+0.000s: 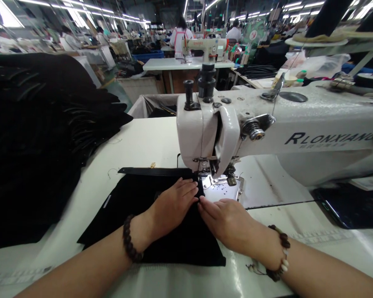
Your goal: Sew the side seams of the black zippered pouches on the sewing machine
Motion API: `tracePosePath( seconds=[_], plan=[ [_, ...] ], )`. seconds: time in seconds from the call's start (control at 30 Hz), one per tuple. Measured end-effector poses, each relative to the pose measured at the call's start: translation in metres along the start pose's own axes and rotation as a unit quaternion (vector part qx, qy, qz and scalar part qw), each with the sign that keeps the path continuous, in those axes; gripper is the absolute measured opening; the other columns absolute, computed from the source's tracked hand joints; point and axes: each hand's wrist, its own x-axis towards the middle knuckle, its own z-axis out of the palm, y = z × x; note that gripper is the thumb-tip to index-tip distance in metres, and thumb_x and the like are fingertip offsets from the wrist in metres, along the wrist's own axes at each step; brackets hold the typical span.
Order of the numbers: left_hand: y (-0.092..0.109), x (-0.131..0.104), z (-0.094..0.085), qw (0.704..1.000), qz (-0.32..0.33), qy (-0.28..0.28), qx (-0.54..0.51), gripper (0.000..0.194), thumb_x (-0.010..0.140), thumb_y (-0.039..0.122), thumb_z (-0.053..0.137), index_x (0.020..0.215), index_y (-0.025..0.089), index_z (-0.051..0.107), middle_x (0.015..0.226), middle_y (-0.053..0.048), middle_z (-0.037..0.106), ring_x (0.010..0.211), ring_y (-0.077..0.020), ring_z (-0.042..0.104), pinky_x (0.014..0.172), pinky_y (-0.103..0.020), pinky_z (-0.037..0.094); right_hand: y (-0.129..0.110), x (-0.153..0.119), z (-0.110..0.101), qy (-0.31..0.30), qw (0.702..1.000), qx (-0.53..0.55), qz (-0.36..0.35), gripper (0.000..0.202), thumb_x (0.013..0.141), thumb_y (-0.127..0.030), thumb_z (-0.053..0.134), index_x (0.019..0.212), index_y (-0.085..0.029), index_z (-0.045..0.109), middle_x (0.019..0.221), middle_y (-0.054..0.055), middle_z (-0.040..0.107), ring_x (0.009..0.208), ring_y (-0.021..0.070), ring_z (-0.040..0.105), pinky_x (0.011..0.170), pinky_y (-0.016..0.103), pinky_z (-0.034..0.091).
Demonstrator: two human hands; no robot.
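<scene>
A black fabric piece [180,240] lies flat on the white sewing table, its upper right corner under the needle area of a white sewing machine [192,128]. Along its top edge runs a dark zipper strip [139,170] with a gold-coloured pull [153,165]. My left hand [175,203] rests palm down on the fabric, fingers stretched towards the presser foot. At the fabric's right edge, my right hand [226,221] has its fingers pressed together, with the thumb side hidden; the fingertips touch the edge just below the foot.
A tall pile of black pieces [34,145] fills the left side. A dark phone-like device [351,205] lies at the right under the machine arm. Behind the table stand a bin [139,108] and another sewing machine [205,47]. Several people sit farther back.
</scene>
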Motion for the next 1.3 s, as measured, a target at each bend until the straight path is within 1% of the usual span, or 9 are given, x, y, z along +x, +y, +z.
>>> tracePosePath(
  seconds=[0.13, 0.6, 0.77, 0.87, 0.93, 1.0, 1.13, 1.2, 1.3],
  plan=[
    [-0.005, 0.002, 0.002, 1.000, 0.010, 0.000, 0.004, 0.033, 0.093, 0.018, 0.030, 0.094, 0.005, 0.060, 0.099, -0.012, 0.065, 0.096, -0.0201, 0.059, 0.087, -0.034, 0.048, 0.004, 0.003, 0.005, -0.007, 1.000, -0.014, 0.005, 0.027, 0.080, -0.007, 0.040, 0.099, -0.007, 0.059, 0.100, 0.017, 0.063, 0.053, 0.0165, 0.056, 0.041, 0.029, 0.037],
    [-0.021, 0.012, 0.004, 0.996, 0.017, -0.076, 0.031, 0.019, 0.087, 0.013, 0.046, 0.097, 0.008, 0.061, 0.105, -0.008, 0.064, 0.105, -0.0177, 0.055, 0.097, -0.029, 0.039, 0.009, 0.015, 0.007, -0.042, 0.996, 0.003, 0.073, 0.026, 0.081, -0.009, 0.046, 0.104, -0.010, 0.060, 0.109, 0.014, 0.061, 0.054, 0.0148, 0.058, 0.044, 0.027, 0.040],
    [-0.027, 0.011, 0.005, 0.994, 0.003, -0.106, 0.032, 0.021, 0.088, 0.015, 0.045, 0.102, 0.011, 0.060, 0.110, -0.007, 0.062, 0.110, -0.0160, 0.052, 0.100, -0.029, 0.035, 0.035, -0.001, -0.010, -0.055, 0.978, 0.171, 0.108, 0.033, 0.082, -0.009, 0.049, 0.113, -0.019, 0.056, 0.111, 0.008, 0.061, 0.083, 0.0158, 0.061, 0.067, 0.026, 0.048],
    [-0.029, 0.011, -0.004, 0.991, 0.005, -0.128, 0.028, 0.024, 0.090, 0.021, 0.044, 0.107, 0.013, 0.059, 0.117, -0.006, 0.059, 0.114, -0.0149, 0.048, 0.101, -0.027, 0.033, 0.063, -0.027, -0.023, -0.061, 0.958, 0.249, 0.132, 0.049, 0.066, -0.019, 0.072, 0.112, -0.022, 0.057, 0.118, 0.009, 0.053, 0.106, 0.0230, 0.050, 0.081, 0.031, 0.044],
    [-0.026, 0.011, -0.014, 0.987, -0.006, -0.157, 0.028, 0.033, 0.090, 0.031, 0.044, 0.113, 0.011, 0.056, 0.122, -0.009, 0.054, 0.117, -0.0177, 0.046, 0.101, -0.030, 0.033, 0.076, -0.041, -0.026, -0.036, 0.955, 0.251, 0.155, 0.037, 0.061, -0.016, 0.075, 0.096, -0.023, 0.064, 0.117, 0.008, 0.050, 0.109, 0.0238, 0.046, 0.085, 0.033, 0.041],
    [-0.018, 0.008, -0.025, 0.983, -0.024, -0.180, 0.031, 0.051, 0.085, 0.046, 0.047, 0.118, 0.007, 0.052, 0.127, -0.015, 0.049, 0.120, -0.0238, 0.042, 0.103, -0.038, 0.031, 0.081, -0.045, -0.025, -0.035, 0.954, 0.253, 0.156, 0.018, 0.064, -0.014, 0.073, 0.079, -0.023, 0.066, 0.106, 0.005, 0.052, 0.101, 0.0200, 0.048, 0.082, 0.031, 0.040],
    [0.008, -0.007, -0.042, 0.985, 0.008, -0.174, 0.009, 0.079, 0.071, 0.067, 0.050, 0.119, 0.004, 0.051, 0.128, -0.020, 0.045, 0.119, -0.0312, 0.042, 0.099, -0.046, 0.036, 0.068, -0.024, -0.013, -0.003, 0.962, 0.197, 0.190, 0.008, 0.069, -0.023, 0.071, 0.071, -0.020, 0.064, 0.084, 0.004, 0.051, 0.080, 0.0170, 0.049, 0.068, 0.029, 0.038],
    [0.019, -0.016, -0.043, 0.987, 0.045, -0.152, -0.005, 0.072, 0.074, 0.059, 0.054, 0.117, 0.002, 0.052, 0.125, -0.020, 0.048, 0.115, -0.0314, 0.046, 0.094, -0.044, 0.042, 0.058, -0.009, -0.005, 0.037, 0.962, 0.111, 0.248, 0.014, 0.073, -0.028, 0.067, 0.070, -0.016, 0.061, 0.080, 0.006, 0.051, 0.077, 0.0192, 0.047, 0.065, 0.030, 0.036],
    [0.024, -0.023, -0.040, 0.992, 0.069, -0.099, -0.033, 0.042, 0.085, 0.035, 0.050, 0.112, 0.003, 0.056, 0.118, -0.018, 0.056, 0.112, -0.0284, 0.050, 0.090, -0.040, 0.046, 0.047, 0.003, 0.003, 0.062, 0.963, 0.041, 0.260, 0.018, 0.077, -0.030, 0.062, 0.076, -0.013, 0.059, 0.082, 0.011, 0.054, 0.084, 0.0246, 0.045, 0.069, 0.035, 0.034]
  ],
)
